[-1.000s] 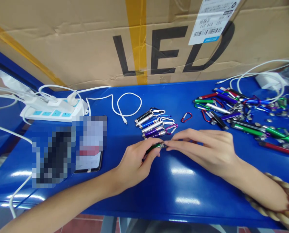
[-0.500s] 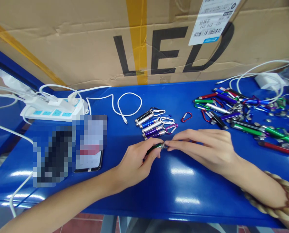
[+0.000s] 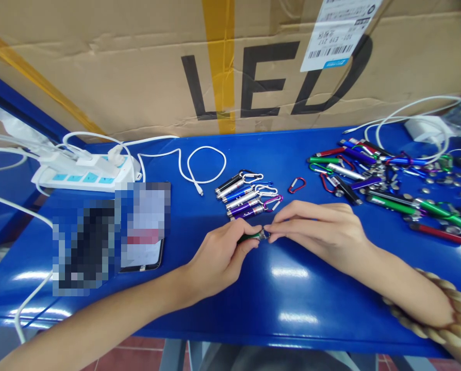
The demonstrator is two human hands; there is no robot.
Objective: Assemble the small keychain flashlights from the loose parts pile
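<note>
My left hand (image 3: 220, 255) pinches a small green keychain flashlight (image 3: 249, 237) just above the blue table (image 3: 277, 299). My right hand (image 3: 323, 232) meets it from the right, its fingertips closed on the flashlight's metal end; what it grips there is too small to make out. Just behind the hands lies a neat row of several finished keychain flashlights (image 3: 246, 198) with carabiner clips. A loose red carabiner (image 3: 296, 185) lies right of that row.
A pile of flashlights, clips and small button cells (image 3: 393, 180) covers the right of the table. A white power strip (image 3: 85, 172) with cables sits at left, a phone (image 3: 143, 226) beside it. A white cable loop (image 3: 203, 167) lies mid-table. A large cardboard box (image 3: 230, 62) walls the back.
Both hands stay joined at the green flashlight, with only slight finger shifts. The right hand's fingers have curled in a little.
</note>
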